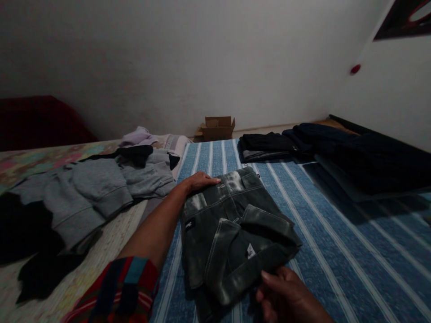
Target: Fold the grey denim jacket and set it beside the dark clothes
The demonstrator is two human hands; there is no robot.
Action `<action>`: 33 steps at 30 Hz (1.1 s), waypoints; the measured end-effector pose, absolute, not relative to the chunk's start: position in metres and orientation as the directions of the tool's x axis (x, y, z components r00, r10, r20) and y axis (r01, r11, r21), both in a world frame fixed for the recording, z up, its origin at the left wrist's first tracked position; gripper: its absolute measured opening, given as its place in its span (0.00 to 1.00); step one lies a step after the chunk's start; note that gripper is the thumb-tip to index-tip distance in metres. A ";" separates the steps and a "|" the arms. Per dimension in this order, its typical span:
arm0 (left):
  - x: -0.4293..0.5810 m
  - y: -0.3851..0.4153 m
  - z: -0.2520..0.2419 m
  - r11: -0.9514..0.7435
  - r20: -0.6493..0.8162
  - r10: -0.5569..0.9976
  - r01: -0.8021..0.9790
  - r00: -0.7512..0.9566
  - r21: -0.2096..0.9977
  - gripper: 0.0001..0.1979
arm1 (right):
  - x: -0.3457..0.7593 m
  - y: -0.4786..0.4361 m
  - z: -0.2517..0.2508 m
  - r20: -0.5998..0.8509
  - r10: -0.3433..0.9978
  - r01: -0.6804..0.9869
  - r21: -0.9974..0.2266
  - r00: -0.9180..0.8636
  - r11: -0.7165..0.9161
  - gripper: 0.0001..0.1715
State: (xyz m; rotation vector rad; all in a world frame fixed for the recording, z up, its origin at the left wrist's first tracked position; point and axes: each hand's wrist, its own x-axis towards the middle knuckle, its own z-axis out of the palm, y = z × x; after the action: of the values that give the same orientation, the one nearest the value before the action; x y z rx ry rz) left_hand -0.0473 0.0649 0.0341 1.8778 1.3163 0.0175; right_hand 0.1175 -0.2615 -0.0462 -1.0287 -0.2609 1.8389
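Observation:
A pair of dark grey-green jeans (pixel 232 229) lies folded on the blue striped bed sheet (pixel 336 242) in front of me. My left hand (pixel 198 181) rests flat on the waistband at the far end, fingers stretched out. My right hand (pixel 286 296) is at the near edge of the jeans, fingers curled at the folded leg end; the grip itself is partly hidden. My left forearm reaches out of a red and blue striped sleeve (pixel 117 291).
A heap of grey and black clothes (pixel 87 193) lies to the left on a pale patterned cover. Folded dark garments (pixel 266 146) and a larger dark pile (pixel 363 152) sit at the back right. A small cardboard box (pixel 217 128) stands by the wall.

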 end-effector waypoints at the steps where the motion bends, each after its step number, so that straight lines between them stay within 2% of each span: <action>1: -0.047 0.065 0.034 -0.115 -0.421 0.785 0.776 0.454 0.621 0.31 | 0.117 -0.260 -0.046 -0.531 0.834 -0.623 -0.604 -0.150 -0.497 0.31; 5: -0.048 0.067 0.032 -0.117 -0.416 0.790 0.776 0.451 0.619 0.31 | 0.121 -0.256 -0.044 -0.529 0.849 -0.528 -0.716 -0.017 -0.457 0.35; 8: -0.047 0.066 0.031 -0.110 -0.405 0.802 0.775 0.439 0.622 0.30 | 0.126 -0.256 -0.038 -0.496 0.867 -0.470 -0.779 0.053 -0.416 0.33; 10: -0.047 0.065 0.033 -0.102 -0.396 0.811 0.771 0.430 0.628 0.30 | 0.126 -0.256 -0.031 -0.485 0.873 -0.489 -0.777 0.062 -0.397 0.31; 12: -0.046 0.063 0.035 -0.101 -0.388 0.818 0.769 0.425 0.631 0.29 | 0.123 -0.256 -0.025 -0.495 0.867 -0.596 -0.715 0.062 -0.366 0.30; 15: -0.044 0.061 0.038 -0.110 -0.383 0.823 0.780 0.419 0.616 0.29 | 0.114 -0.255 -0.021 -0.511 0.859 -0.795 -0.539 0.044 -0.280 0.27; 17: -0.043 0.061 0.040 -0.113 -0.383 0.825 0.786 0.415 0.608 0.29 | 0.110 -0.253 -0.022 -0.523 0.852 -0.860 -0.435 0.001 -0.266 0.26; 19: -0.043 0.059 0.042 -0.107 -0.381 0.830 0.787 0.407 0.607 0.29 | 0.108 -0.251 -0.026 -0.537 0.843 -0.873 -0.397 -0.029 -0.282 0.26; 26: -0.043 0.051 0.050 -0.100 -0.349 0.866 0.808 0.358 0.580 0.29 | 0.110 -0.248 -0.034 -0.494 0.867 -0.802 -0.543 0.064 -0.250 0.30; 33: -0.056 0.031 0.056 -0.004 -0.332 0.903 0.778 0.273 0.629 0.28 | 0.132 -0.245 -0.028 -0.457 0.885 -0.721 -0.642 0.085 -0.262 0.24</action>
State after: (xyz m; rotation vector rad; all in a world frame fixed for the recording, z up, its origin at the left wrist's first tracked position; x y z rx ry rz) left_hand -0.0564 0.0307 0.0564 1.7998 1.5275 0.2131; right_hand 0.1323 -0.2448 -0.0276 -0.9911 -0.2231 1.5519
